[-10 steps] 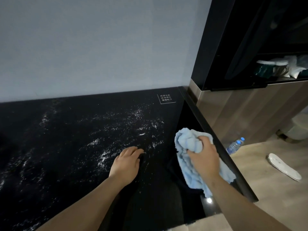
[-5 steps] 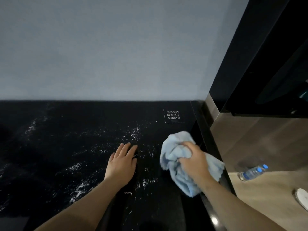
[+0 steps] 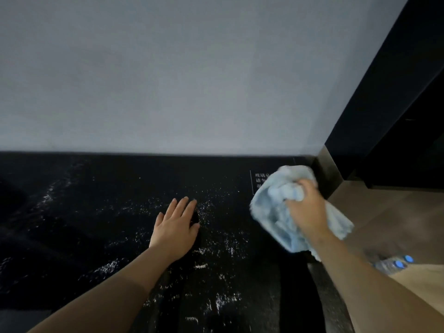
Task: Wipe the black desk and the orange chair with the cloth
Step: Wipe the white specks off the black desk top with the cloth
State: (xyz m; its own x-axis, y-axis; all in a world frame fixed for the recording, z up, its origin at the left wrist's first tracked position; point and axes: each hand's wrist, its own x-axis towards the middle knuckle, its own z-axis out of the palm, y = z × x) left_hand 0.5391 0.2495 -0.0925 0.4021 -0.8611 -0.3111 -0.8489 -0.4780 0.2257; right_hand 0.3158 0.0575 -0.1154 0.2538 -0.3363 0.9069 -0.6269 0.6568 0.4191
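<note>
forearms reach in from the bottom edge, both bare, over a glossy black desk top (image 3: 96, 236) speckled with white dust-like flecks. the flecks lie thickest near the front middle and thin out toward the far left.

the left hand (image 3: 175, 227) lies flat on the desk, palm down, fingers straight and close together, holding nothing; white flecks sit just beyond its fingertips and to its right.

off the desk's right edge, lower down, a clear plastic bottle with blue caps (image 3: 391, 263) lies on a pale wooden floor (image 3: 420, 284); blur makes it unclear whether it is one bottle or two.

farther in and to the right, the right hand (image 3: 304, 207) has its fingers curled tight round a bunched light blue terry cloth (image 3: 271, 212). the cloth rests on the desk at the far right corner, its loose end hanging over the right edge toward the floor. it covers part of a small white-lettered label (image 3: 258, 179) printed on the desk.

behind the desk stands a plain grey wall (image 3: 168, 80). a tall black cabinet panel (image 3: 396, 104) rises at the right, with a brown wood-look surface (image 3: 372, 212) below it.
</note>
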